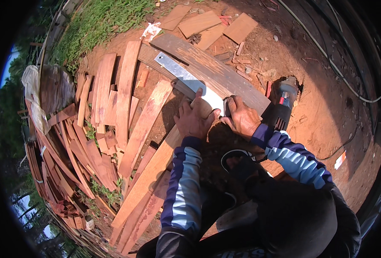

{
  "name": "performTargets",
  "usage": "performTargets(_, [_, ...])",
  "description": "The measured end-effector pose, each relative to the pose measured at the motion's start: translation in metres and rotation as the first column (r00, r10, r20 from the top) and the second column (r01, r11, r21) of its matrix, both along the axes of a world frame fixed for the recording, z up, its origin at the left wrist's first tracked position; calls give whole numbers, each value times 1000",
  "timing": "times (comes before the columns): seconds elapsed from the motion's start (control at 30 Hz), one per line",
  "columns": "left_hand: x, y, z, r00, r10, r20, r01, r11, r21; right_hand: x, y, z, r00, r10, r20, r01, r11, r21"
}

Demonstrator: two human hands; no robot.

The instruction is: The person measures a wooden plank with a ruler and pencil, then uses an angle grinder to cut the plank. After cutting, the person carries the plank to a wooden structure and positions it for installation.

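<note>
A steel square (179,73) with a long flat blade lies slantwise over the end of a light-brown wooden plank (149,187) and across darker boards. Its short dark stock sits in the bent fingers of my right hand (243,118). My left hand (194,120) straddles the plank, fingers on one side and thumb on the other. Its index finger presses on the blade, and its thumb comes close to my right thumb. Under the blade's far part lies a weathered grey-brown board (216,69). My palms hide part of the plank's end.
A dark power tool (283,105) rests on the dirt right of my right hand. Loose reddish planks (128,90) and a pile of cut strips (70,159) spread on the left. Short boards (199,23) lie at the far side. A hose (323,51) curves along the right.
</note>
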State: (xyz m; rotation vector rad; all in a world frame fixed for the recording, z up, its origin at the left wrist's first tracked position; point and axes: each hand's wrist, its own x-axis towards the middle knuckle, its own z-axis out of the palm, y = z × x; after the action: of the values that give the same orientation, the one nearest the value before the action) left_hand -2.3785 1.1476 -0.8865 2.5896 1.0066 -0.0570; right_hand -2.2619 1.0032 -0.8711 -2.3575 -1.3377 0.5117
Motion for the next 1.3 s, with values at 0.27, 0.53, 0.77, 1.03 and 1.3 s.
performTargets(0.27, [4,-2,-6,998,50,-43,-49,999,23,3,2,-3,1000,11,11,-13,994,106])
performTargets(0.53, [6,-2,-9,997,80,-15,-79,996,37,2,2,-12,1000,-6,-9,7,989,145])
performTargets(0.77, [10,-4,-5,994,111,-14,-112,994,-5,1,3,-18,999,-27,-47,34,990,138])
performTargets(1.03, [6,-2,-15,997,83,6,-83,995,49,1,2,-17,998,-32,-58,39,990,136])
performTargets(1.3, [4,-2,-18,996,74,44,-77,995,57,1,3,-18,999,-25,-34,29,991,133])
